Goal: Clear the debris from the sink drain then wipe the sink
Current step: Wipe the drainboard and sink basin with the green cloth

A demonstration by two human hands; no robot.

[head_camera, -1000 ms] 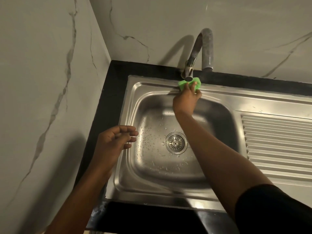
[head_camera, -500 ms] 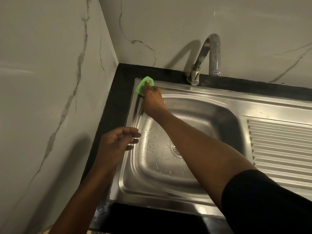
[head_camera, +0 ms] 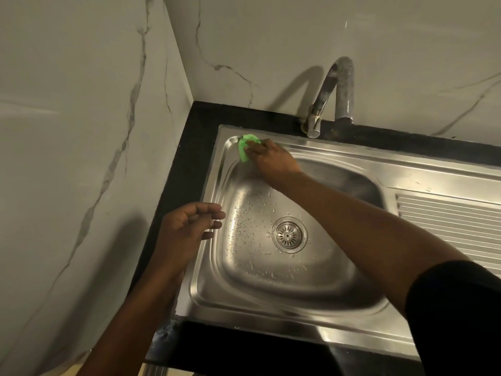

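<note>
Drain (head_camera: pixel 289 234) shows no debris: first step judged done. Your right hand (head_camera: pixel 271 161) presses the cloth (head_camera: pixel 244 150) on the sink (head_camera: pixel 352 156) rim's far-left corner. Your left hand (head_camera: pixel 189 229) hovers relaxed, empty. Droplets dot the basin; wiping judged unfinished.

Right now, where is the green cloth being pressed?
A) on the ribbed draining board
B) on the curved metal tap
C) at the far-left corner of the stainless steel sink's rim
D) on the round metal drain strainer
C: the right hand presses the green cloth onto the far-left rim corner of the stainless steel sink, away from the round drain strainer.
</note>
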